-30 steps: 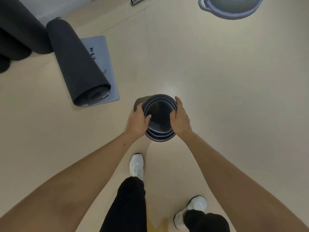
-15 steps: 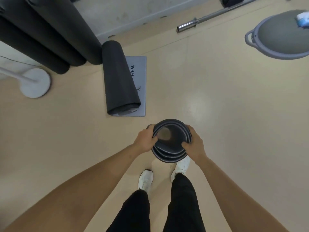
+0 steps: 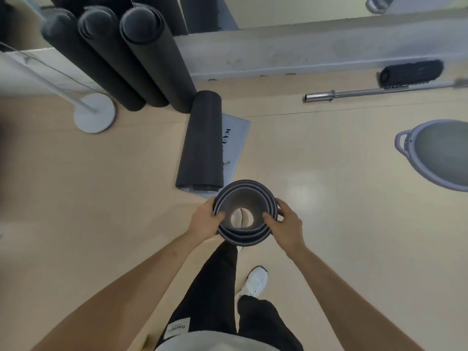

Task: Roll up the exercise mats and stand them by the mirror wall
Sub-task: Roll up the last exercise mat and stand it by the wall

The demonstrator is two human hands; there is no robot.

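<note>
floor (image 3: pixel 88 198) beige; three rolled mats (image 3: pixel 119 67) against mirror wall (image 3: pixel 304 49); left hand (image 3: pixel 205 220), right hand (image 3: pixel 286 228) grip upright roll (image 3: pixel 243 196).

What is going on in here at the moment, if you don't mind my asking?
A person is tidying away exercise mats. They hold a rolled mat upright by its top end, with the left grip and right grip curled over its rim on either side. Three standing mats already lean at the mirror wall. Another rolled one, the lying mat, rests on the floor, partly on a small grey mat.
</note>
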